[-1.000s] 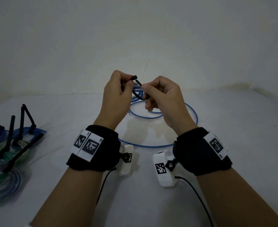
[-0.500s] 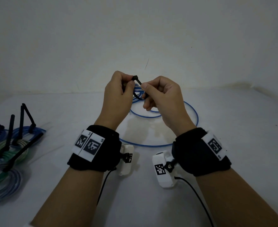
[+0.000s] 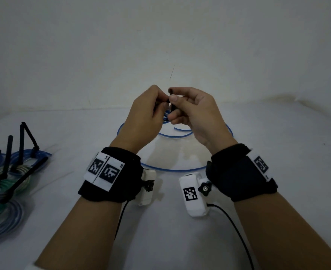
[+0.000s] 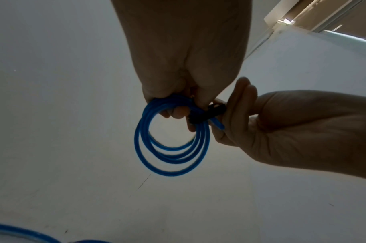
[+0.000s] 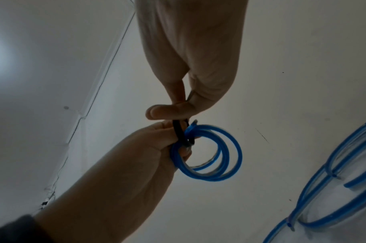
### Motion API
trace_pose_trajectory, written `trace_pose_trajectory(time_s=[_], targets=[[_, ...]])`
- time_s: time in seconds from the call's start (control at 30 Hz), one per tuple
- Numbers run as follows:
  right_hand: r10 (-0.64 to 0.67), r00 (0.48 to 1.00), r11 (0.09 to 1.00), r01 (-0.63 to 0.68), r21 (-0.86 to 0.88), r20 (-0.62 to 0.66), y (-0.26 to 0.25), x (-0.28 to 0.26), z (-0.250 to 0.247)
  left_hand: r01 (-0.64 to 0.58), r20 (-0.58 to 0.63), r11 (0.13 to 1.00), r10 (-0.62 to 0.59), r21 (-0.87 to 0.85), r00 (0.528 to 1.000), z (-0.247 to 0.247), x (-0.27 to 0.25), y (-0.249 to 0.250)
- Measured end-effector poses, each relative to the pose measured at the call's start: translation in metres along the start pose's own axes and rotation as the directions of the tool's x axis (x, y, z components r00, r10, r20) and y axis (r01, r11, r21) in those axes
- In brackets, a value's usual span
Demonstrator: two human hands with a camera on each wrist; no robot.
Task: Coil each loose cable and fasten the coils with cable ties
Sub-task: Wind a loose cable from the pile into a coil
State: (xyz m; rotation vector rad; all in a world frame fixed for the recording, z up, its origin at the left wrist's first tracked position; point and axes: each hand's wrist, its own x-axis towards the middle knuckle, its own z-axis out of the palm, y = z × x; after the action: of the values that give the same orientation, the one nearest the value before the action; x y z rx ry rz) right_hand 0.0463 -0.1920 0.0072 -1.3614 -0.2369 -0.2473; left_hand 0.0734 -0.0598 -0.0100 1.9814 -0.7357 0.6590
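Observation:
Above the middle of the table my left hand [image 3: 151, 106] grips a small coil of blue cable [image 4: 171, 148], its fingers curled round the top of the loops. A black cable tie [image 4: 207, 113] wraps the coil beside those fingers. My right hand [image 3: 180, 106] pinches the tie between thumb and forefinger. In the right wrist view the black cable tie [image 5: 178, 131] runs from my right thumb down to the blue coil [image 5: 211, 157]. In the head view the two hands touch and hide most of the coil and the tie.
A long loose blue cable [image 3: 180, 168] lies in wide loops on the white table [image 3: 277, 191] under my hands. At the left edge sits a pile of tied blue and green coils [image 3: 8, 178] with black tie tails sticking up. A wall stands behind.
My right hand has moved left against the left hand. The tie's loop, which showed between the hands before, is now covered by my right thumb and forefinger.

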Motion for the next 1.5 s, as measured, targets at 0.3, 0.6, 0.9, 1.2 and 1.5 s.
trace_pose_trajectory(time_s=[0.3, 0.6, 0.9, 1.2, 1.5], targets=[[-0.055, 0.994, 0.981, 0.036, -0.191, -0.092, 0.000, 0.003, -0.004, -0.028, -0.009, 1.000, 0.028, 0.001, 1.000, -0.002, 0.003, -0.001], [0.041, 0.987, 0.992, -0.058, -0.110, -0.156, -0.005, 0.018, 0.000, -0.003, 0.021, 0.998, 0.004, -0.066, 1.000, -0.004, 0.003, -0.002], [0.101, 0.957, 0.974, -0.151, -0.168, -0.273, -0.011, 0.047, 0.005, -0.036, -0.003, 0.999, 0.036, -0.034, 0.999, 0.001, 0.002, -0.006], [0.116, 0.948, 0.947, -0.196, -0.255, -0.297, -0.017, 0.060, 0.008, -0.108, -0.028, 0.994, 0.107, -0.007, 0.994, 0.005, 0.001, -0.008], [0.131, 0.937, 0.923, -0.234, -0.305, -0.322, -0.019, 0.067, 0.009, -0.130, -0.057, 0.991, 0.128, -0.036, 0.990, 0.012, 0.000, -0.007]])
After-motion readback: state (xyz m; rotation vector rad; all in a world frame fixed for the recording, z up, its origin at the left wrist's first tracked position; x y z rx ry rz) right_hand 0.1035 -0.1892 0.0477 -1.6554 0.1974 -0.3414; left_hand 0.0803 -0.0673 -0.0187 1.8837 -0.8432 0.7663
